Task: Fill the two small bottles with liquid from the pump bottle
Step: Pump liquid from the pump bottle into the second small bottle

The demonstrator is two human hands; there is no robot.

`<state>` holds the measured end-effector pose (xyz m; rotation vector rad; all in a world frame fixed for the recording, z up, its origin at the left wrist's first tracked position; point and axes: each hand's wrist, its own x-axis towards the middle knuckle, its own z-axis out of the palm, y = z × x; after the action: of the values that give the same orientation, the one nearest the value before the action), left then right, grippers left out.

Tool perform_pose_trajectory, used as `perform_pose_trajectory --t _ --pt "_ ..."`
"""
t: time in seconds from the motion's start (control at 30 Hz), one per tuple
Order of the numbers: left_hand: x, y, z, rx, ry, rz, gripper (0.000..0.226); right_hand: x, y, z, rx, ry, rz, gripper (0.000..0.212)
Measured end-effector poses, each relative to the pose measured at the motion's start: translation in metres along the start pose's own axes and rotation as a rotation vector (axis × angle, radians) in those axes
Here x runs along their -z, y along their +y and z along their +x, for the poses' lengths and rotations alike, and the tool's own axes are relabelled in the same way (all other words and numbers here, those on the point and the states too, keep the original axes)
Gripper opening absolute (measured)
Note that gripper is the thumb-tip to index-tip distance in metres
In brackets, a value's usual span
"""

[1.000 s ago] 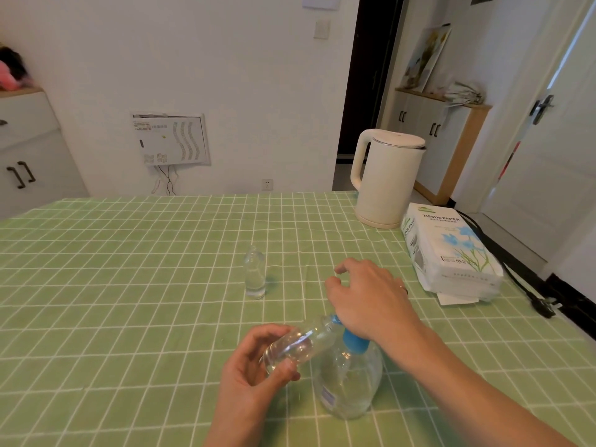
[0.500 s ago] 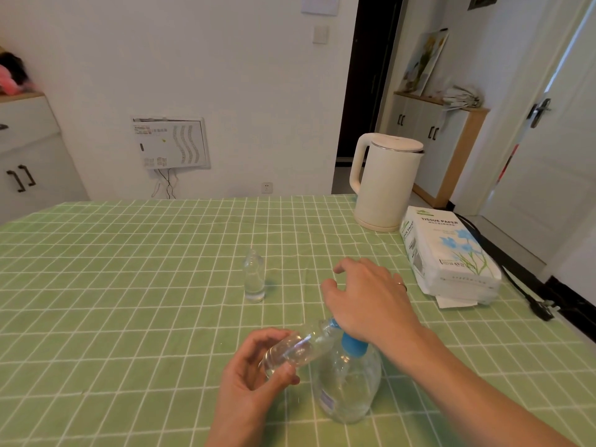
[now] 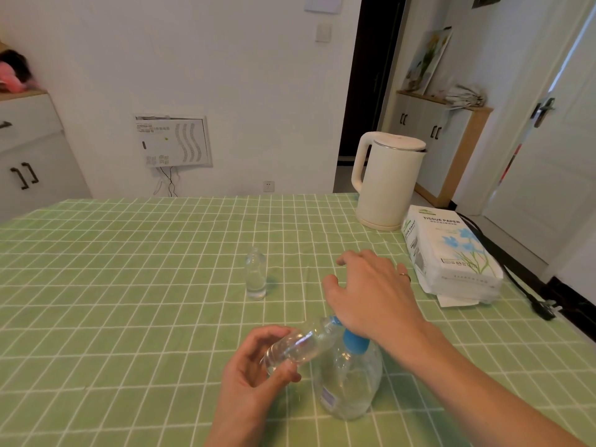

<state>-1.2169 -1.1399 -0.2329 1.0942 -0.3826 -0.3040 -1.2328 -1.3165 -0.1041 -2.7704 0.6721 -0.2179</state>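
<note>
A: Pump bottle (image 3: 348,382) stands by the near edge of the table (image 3: 129,285), right of middle. What changed just now?
B: Almost nothing. The right hand (image 3: 371,298) still presses its palm on the pump top, fingers spread, holding nothing. The left hand (image 3: 254,375) still grips the tilted small bottle (image 3: 300,345), mouth at the nozzle. So pumping goes on, I think.
A: Contents?
B: Clear liquid in the pump bottle; some in the tilted one, level unclear. The other small bottle (image 3: 255,277) stands upright toward the middle, a little liquid inside.
</note>
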Motion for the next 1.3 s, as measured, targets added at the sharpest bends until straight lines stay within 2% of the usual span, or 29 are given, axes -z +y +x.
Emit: perform_pose_trajectory --t 0.23,0.57,0.67,0.77,0.93,1.1,1.2,1.3 --pt "0.003 -0.005 0.000 -0.021 0.006 0.018 0.045 -0.007 0.005 -0.002 -0.081 -0.131 0.138 0.046" --pt "0.003 -0.004 -0.001 -0.018 0.002 0.004 0.048 0.001 0.001 -0.005 -0.041 -0.033 0.084 0.045" --pt "0.002 -0.004 -0.002 -0.020 0.008 0.014 0.055 0.000 0.001 -0.004 -0.077 -0.079 0.147 0.040" --pt "0.003 -0.006 -0.001 -0.017 0.007 0.032 0.050 -0.003 0.002 -0.004 -0.095 -0.129 0.164 0.033" --pt "0.001 -0.002 -0.001 -0.001 0.010 0.024 0.062 -0.003 0.003 -0.006 -0.083 -0.092 0.156 0.035" --pt "0.000 -0.003 -0.002 -0.002 -0.004 0.024 0.062 0.002 0.002 -0.004 -0.052 -0.064 0.104 0.043" --pt "0.001 -0.003 -0.001 -0.016 0.003 0.013 0.050 0.003 -0.001 -0.002 -0.028 -0.041 0.059 0.042" --pt "0.002 -0.005 -0.001 -0.020 -0.003 0.020 0.044 0.002 0.000 -0.001 -0.066 -0.100 0.125 0.038"
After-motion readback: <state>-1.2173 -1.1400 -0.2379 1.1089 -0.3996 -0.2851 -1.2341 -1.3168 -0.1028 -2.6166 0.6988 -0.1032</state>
